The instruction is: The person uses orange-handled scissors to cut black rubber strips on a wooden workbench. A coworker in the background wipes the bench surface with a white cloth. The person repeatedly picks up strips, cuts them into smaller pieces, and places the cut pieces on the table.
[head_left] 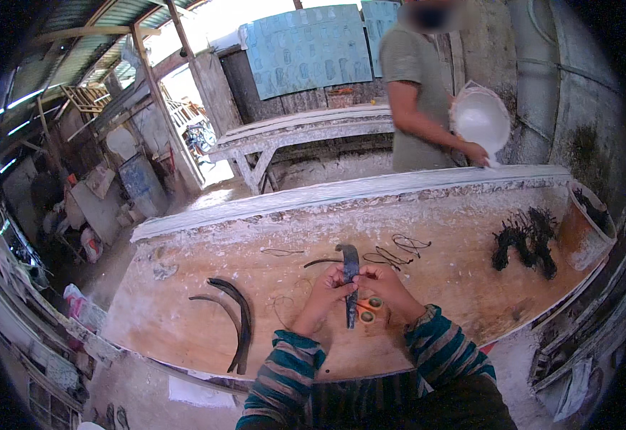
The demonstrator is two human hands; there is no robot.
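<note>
A flat black rubber-like strip (351, 314) stands upright over the wooden table, its upper end bent over. My left hand (324, 292) pinches its middle from one side, fingers closed. From the other side my right hand (390, 288) is closed on it too, with the fingertips of both hands almost meeting. Scissors with orange handles (369, 309) lie beside the strip, below my right hand; their blades are partly hidden. A thin dark strip (320, 263) lies just beyond my left hand. Thin black cord loops (397, 252) rest past my right hand.
Curved black strips (242, 322) lie on the wooden table (170, 315) at left. Tangled black bundles (526, 242) and a tipped brownish container (591, 233) occupy its right end. Across a white-crusted ledge (356, 191), a person (420, 100) holds a white basin (482, 120).
</note>
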